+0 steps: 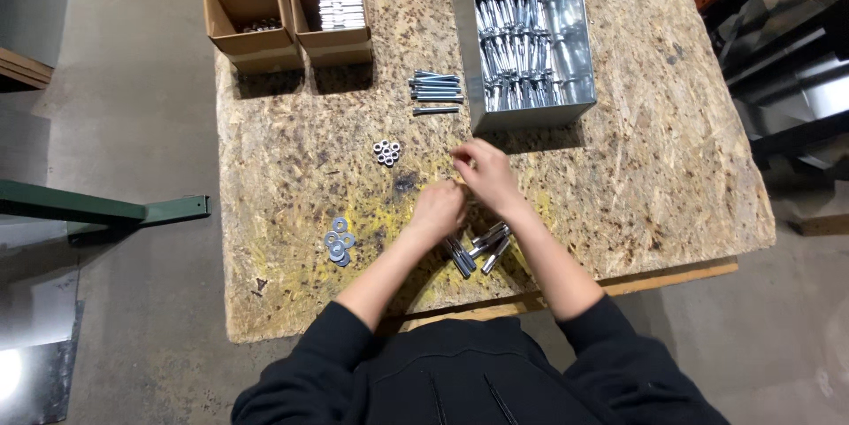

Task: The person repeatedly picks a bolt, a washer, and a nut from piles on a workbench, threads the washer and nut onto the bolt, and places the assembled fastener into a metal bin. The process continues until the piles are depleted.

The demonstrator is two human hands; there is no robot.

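The person's left hand (436, 210) and right hand (485, 174) meet just above the middle of the desk (663, 168), a rough chipboard top. The left hand's fingers are curled inward and the right hand's fingers are bent down toward them, the two sets close together; whether they pinch anything small between them cannot be told from this view. Just near of the hands, partly under the right wrist, lies a small heap of metal sleeves (478, 248). To the left sit a cluster of flat washers (339, 242) and, farther off, a cluster of nuts (386, 152). Beyond the hands lies a row of bolts (435, 89), beside a metal bin (513, 115) filled with assembled shiny fasteners. Cardboard boxes (265, 36) stand at the far left corner.
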